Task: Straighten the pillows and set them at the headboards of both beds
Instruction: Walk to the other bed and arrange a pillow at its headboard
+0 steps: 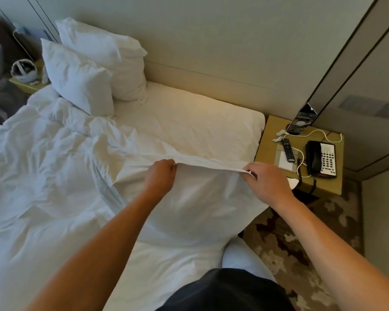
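A white pillow (198,205) hangs in front of me over the near edge of the bed, held by its top seam. My left hand (161,176) is shut on the seam's left part and my right hand (268,184) pinches its right corner. Two more white pillows lean at the far left of the cream headboard (211,86): the rear pillow (112,57) upright against the board, the front pillow (76,79) tilted before it. The mattress (189,122) by the headboard's right part is bare.
A rumpled white duvet (36,171) covers the bed's left side. A wooden nightstand (332,187) at right carries a black phone (321,159), a remote (288,150), a white cable and a propped handset. A second nightstand (25,86) sits far left. Patterned carpet (290,254) lies at lower right.
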The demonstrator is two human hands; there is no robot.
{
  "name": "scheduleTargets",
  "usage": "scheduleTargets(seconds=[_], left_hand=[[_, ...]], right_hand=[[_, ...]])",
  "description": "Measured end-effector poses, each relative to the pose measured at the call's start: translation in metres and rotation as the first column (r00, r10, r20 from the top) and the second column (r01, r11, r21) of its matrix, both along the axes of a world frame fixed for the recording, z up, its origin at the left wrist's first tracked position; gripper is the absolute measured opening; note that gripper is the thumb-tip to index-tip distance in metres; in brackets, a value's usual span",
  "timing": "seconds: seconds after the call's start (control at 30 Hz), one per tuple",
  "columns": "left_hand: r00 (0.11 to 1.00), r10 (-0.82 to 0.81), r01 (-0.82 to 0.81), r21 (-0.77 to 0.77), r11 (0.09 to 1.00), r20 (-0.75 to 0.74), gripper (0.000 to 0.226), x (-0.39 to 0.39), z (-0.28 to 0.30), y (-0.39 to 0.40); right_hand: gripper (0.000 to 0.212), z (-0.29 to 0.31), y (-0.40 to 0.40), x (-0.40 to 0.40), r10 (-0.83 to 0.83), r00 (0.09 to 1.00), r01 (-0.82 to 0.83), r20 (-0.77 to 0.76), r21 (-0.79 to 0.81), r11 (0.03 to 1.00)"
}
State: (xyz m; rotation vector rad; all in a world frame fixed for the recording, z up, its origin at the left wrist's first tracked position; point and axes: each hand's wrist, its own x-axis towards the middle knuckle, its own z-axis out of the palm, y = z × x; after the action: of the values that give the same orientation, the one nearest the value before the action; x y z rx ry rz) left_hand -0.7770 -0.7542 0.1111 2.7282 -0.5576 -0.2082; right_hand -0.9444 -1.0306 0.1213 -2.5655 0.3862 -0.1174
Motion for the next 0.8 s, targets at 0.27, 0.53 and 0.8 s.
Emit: scheduleTargets(seconds=[0.27,0.53,0.8], left_hand=[[0.999,-0.027,0.028,-0.024,0.999,0.046,0.032,-0.016,0.006,0.013],[0.999,-0.031,0.033,-0.030,0.999,0.039,0.033,-0.047,0.005,0.036],[0.999,-0.033,0.036,-0.096,0.995,0.026,0.031,-0.050,0.001,0.045]], right_hand=[[0.056,0.012,0.088,0.022,0.093,0.968,-0.039,0.233,-0.225,0.974],[0.023,-0.032,0.129,0.027,0.067,0.998,-0.067,-0.007,-0.243,0.968],[0.027,-0.035,0.127,0.017,-0.004,0.995,-0.002,0.095,0.058,0.998]])
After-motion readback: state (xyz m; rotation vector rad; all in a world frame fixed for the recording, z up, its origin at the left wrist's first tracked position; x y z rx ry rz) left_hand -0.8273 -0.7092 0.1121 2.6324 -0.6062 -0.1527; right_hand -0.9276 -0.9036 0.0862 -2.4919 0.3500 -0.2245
